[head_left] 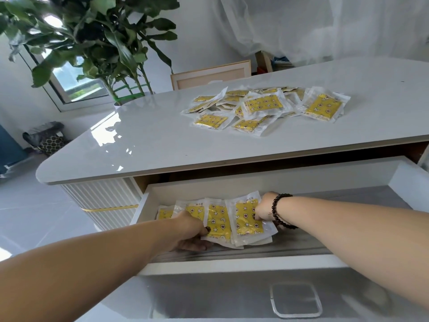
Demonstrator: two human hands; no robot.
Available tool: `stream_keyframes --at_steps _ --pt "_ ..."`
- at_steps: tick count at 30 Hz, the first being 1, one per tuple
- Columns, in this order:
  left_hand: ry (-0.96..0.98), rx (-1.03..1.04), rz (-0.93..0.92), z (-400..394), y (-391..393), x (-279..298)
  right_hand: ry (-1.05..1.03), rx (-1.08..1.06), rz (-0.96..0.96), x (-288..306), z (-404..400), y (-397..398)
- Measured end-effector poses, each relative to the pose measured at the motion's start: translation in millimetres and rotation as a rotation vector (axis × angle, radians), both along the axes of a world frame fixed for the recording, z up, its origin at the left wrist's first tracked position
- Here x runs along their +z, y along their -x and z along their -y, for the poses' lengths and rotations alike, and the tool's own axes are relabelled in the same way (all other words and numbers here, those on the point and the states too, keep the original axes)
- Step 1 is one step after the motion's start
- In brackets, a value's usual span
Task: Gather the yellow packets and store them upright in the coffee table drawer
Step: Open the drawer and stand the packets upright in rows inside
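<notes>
on my far left i see a dark bin [46, 138] on the floor beside a leafy potted plant [97, 40] that stands behind the end of the coffee table [144, 140]. below the glossy tabletop the drawer [234, 266] is pulled out toward me, white walls and a grey floor. inside it, toward the left end, a row of yellow packets [219, 220] stands leaning against the back wall, overlapping one another like cards, each a clear wrapper with a yellow printed pad inside.

my left hand [193, 231] is down in the drawer at the left end of that row, fingers curled around the lower edge of the packets, thumb on the front of them. my right hand [263, 209], with a dark bead bracelet [282, 211] on the wrist, is at the right end of the row, pressed against the last packet; the fingers are turned away from me, so i think they are curled onto its edge but i cannot tell for sure.

further right and back, on the tabletop, a loose pile of packets [267, 105] lies flat, well apart from the drawer. behind the table is a wooden frame [211, 75], and a white curtain [325, 26] hangs at the right.
</notes>
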State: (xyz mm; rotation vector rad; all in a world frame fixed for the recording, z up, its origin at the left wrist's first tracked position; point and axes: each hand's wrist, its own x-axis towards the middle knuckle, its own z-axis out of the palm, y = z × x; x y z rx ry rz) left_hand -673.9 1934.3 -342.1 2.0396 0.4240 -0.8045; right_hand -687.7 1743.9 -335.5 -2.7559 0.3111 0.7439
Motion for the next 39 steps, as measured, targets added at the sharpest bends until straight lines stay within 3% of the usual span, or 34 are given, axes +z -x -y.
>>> stream_keyframes --at_steps 5,7,10,14,19,27,32,36,39 --pt "-0.161 -0.140 0.059 4.7 1.4 -0.6 -0.081 -0.120 0.138 -17.2 1.4 -4.5" --pt "-0.326 -0.250 0.151 5.0 -0.1 -3.4 -0.105 -0.134 0.165 -15.5 -1.5 -2.3" --pt "-0.578 -0.501 0.414 3.7 -4.0 -7.9 -0.013 0.047 0.254 -13.1 -0.2 1.1" --pt "-0.596 -0.804 0.633 10.1 1.2 -0.1 -0.015 0.302 0.203 -9.4 -1.3 4.8" --pt "-0.683 -1.124 0.513 10.3 -4.5 -13.3 0.138 0.438 0.086 -11.8 -5.1 7.5" --pt "-0.832 -1.180 0.518 15.1 -2.6 -6.8 0.088 0.555 0.265 -14.7 -6.4 5.6" --pt "-0.873 -1.189 0.512 14.6 0.2 -4.1 0.138 0.560 0.239 -17.4 -6.0 4.1" --pt "-0.815 -1.114 0.555 14.8 -1.2 -0.9 0.077 0.521 0.249 -9.6 -5.5 4.5" --pt "-0.640 -1.014 0.708 15.8 -1.1 17.9 0.010 0.505 0.319 8.0 -0.1 7.8"
